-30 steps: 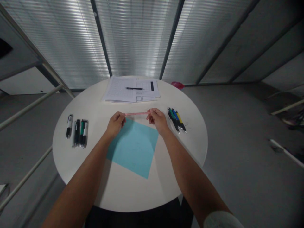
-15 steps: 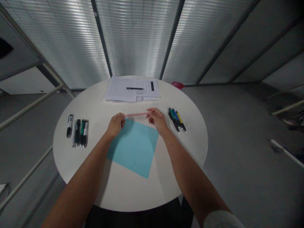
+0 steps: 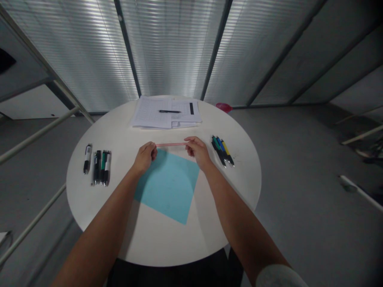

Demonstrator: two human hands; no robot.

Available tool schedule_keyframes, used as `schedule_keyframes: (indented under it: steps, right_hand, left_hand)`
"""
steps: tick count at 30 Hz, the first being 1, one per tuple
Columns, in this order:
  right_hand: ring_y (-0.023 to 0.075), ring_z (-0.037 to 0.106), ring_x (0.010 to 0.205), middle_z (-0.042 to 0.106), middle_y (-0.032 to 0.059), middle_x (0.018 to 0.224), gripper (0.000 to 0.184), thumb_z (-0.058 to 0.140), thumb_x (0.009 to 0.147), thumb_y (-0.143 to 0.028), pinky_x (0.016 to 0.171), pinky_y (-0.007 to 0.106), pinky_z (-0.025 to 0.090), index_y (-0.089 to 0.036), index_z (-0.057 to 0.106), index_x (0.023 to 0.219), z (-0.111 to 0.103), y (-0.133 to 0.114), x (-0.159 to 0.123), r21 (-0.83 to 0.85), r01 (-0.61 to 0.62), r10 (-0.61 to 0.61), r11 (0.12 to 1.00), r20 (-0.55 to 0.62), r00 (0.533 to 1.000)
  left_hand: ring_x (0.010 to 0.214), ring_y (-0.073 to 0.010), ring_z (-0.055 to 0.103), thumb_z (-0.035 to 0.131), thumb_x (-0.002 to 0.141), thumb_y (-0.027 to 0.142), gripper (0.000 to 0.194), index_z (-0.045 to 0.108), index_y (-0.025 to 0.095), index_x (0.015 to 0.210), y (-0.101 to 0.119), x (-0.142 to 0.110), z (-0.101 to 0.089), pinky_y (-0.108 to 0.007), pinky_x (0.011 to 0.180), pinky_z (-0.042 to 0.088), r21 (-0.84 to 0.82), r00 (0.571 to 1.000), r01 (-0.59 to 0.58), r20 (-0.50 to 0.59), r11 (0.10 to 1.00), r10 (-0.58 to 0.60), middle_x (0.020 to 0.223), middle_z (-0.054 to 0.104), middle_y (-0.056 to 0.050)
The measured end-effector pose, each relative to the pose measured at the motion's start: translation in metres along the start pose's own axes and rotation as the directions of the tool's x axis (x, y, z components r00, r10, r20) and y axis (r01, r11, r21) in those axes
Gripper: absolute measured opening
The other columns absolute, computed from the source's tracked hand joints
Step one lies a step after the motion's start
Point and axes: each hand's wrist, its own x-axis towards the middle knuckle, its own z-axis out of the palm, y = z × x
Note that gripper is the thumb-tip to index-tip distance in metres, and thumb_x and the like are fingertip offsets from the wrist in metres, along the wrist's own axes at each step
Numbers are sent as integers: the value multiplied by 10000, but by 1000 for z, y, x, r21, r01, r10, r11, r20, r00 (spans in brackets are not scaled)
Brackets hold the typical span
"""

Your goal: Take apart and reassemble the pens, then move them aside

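**A:** What carries everything here?

**B:** A round white tabletop [image 3: 167, 247]. A stack of papers [image 3: 152, 113] sits by its far edge, with a black pen [image 3: 169, 111] lying across the top. One group of pens [image 3: 100, 168] lies toward the left edge, a second group of pens [image 3: 223, 150] toward the right edge, and a blue sheet [image 3: 167, 187] lies turned corner-on near the middle.

**A:** And the person's hands?

**B:** Neither has let go. The left grip [image 3: 145, 156] is closed around one end of a pink rod [image 3: 170, 144], and the right grip [image 3: 197, 151] pinches the other end in its fingertips.

**A:** Where is the rod?

**B:** Near the middle of the tabletop, lying level across it, between the papers and the blue sheet and just beyond the sheet's upper edge. Whether it touches the surface is hard to tell.

**A:** How would it handle?

**B:** It looks light and fairly stiff, since it spans straight between the two hands. Being so thin and smooth, it could slip or roll, so a firm fingertip pinch near each end seems the best hold. It is slender and pale pink along its whole length, and no markings can be made out.
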Motion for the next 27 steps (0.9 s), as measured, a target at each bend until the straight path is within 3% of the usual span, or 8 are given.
schedule_keyframes:
  steps: [5,11,16,19,23,27]
  right_hand:
    - [70,309,376,383,-87,411,284,553,812,-467,408,226,213,-192,621,822,3,-3,-2,-117,37,-38,992,-8,999]
    - [60,404,427,529,-73,599,299,678,683,-363,408,212,258,-211,593,926,1,-1,0,-13,39,-40,999,-25,999]
    - [67,348,380,451,-70,469,310,537,825,-487,393,222,223,-187,614,827,2,-2,-1,-79,32,-34,996,-16,999]
    - [68,281,360,371,-91,395,284,540,826,-461,390,225,187,-186,610,812,2,-2,-2,-103,54,-57,993,-20,998]
    - [69,351,400,473,-87,487,242,618,745,-364,404,210,237,-208,597,928,0,-1,-1,-11,16,-16,1000,-18,1000]
    - [66,386,418,505,-57,535,245,582,774,-419,408,211,249,-191,623,855,0,-2,-2,-18,-7,7,1000,-14,1000]
  left_hand:
    - [481,-112,397,458,857,330,262,440,206,627,2,-1,0,-244,469,328,-33,1000,12,3,999,-12,531,426,15]
    - [484,-117,403,449,844,343,258,450,210,623,3,-1,0,-247,478,337,9,1000,27,-4,1000,-26,537,438,8]
    - [486,-123,408,451,845,335,277,458,209,598,1,0,0,-257,484,341,12,1000,2,-10,1000,-2,535,445,1]
    - [483,-118,411,447,858,318,277,463,203,607,1,-1,0,-255,484,341,-7,1000,-3,-2,1000,3,533,447,6]
    - [481,-111,410,447,871,318,270,469,198,630,0,0,-1,-250,478,334,-27,1000,-3,1,1000,3,536,447,14]
    - [480,-113,409,454,863,323,269,467,200,625,-1,0,-1,-251,475,333,-40,1000,1,6,999,-1,538,452,14]
